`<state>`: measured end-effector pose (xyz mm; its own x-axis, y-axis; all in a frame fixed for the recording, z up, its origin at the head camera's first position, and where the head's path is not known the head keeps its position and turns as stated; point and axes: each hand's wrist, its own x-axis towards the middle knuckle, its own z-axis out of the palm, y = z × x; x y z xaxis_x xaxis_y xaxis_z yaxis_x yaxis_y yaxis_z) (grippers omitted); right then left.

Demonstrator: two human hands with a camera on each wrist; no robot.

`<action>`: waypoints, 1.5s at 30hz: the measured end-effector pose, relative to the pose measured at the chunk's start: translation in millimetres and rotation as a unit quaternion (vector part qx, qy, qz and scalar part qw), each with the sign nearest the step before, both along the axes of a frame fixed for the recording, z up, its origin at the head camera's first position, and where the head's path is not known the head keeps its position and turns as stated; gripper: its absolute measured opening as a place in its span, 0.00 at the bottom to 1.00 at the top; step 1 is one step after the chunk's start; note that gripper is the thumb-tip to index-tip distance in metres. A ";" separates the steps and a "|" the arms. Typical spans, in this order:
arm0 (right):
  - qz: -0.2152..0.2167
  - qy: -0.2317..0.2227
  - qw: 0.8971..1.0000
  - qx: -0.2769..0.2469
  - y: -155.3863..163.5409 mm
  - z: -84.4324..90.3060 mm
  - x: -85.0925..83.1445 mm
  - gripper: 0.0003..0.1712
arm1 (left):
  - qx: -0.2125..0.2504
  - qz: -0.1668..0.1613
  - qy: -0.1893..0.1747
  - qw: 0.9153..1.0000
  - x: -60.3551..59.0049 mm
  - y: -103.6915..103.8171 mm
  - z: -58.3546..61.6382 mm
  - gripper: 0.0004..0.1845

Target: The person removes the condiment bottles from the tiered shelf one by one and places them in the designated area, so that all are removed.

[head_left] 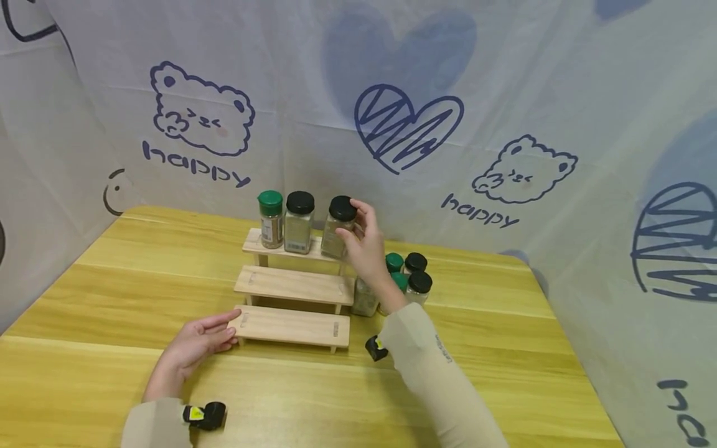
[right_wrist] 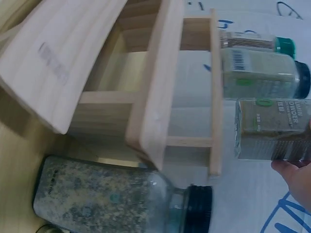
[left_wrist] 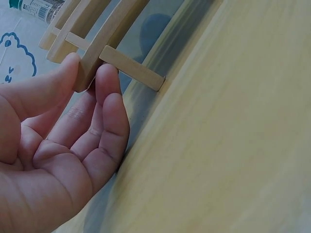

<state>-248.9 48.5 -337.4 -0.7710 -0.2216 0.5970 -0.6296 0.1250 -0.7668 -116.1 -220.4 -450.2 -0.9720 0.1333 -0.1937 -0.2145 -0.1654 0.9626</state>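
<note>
A three-step wooden rack stands mid-table. On its top step are a green-capped spice jar and a black-capped one. My right hand grips a third, black-capped jar at the right end of that step; in the right wrist view this jar sits on the top step with a fingertip of my right hand on it. My left hand lies with straight fingers touching the left end of the bottom step. The left wrist view shows its thumb and fingertips against the step's edge.
Several more spice jars stand on the table right of the rack: one close to it, also seen lying across the right wrist view, and green- and black-capped ones behind my right forearm. A printed cloth backs the yellow wooden table.
</note>
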 end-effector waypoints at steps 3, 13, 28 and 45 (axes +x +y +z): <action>0.002 -0.007 1.000 -0.006 2.2 6.8 7.2 0.28 | 0.002 -0.001 0.000 1.000 -0.1 0.2 0.6 0.19; 0.015 -0.022 1.000 -0.006 8.8 25.3 36.8 0.27 | 0.005 -0.002 0.002 1.000 -0.7 -0.2 -1.0 0.20; 0.014 -0.024 0.999 -0.022 32.2 -6.6 40.8 0.28 | 0.011 -0.004 0.005 1.000 -0.2 0.5 -0.8 0.19; -0.003 -0.019 0.999 -0.032 58.9 -24.0 63.3 0.28 | 0.009 -0.007 0.009 1.000 0.1 -0.4 -2.0 0.19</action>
<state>-185.6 107.4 -361.4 -0.7948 -0.1788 0.5800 -0.5991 0.0782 -0.7968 -116.0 -220.8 -452.2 -0.9732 0.1506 -0.1740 -0.2000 -0.1793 0.9633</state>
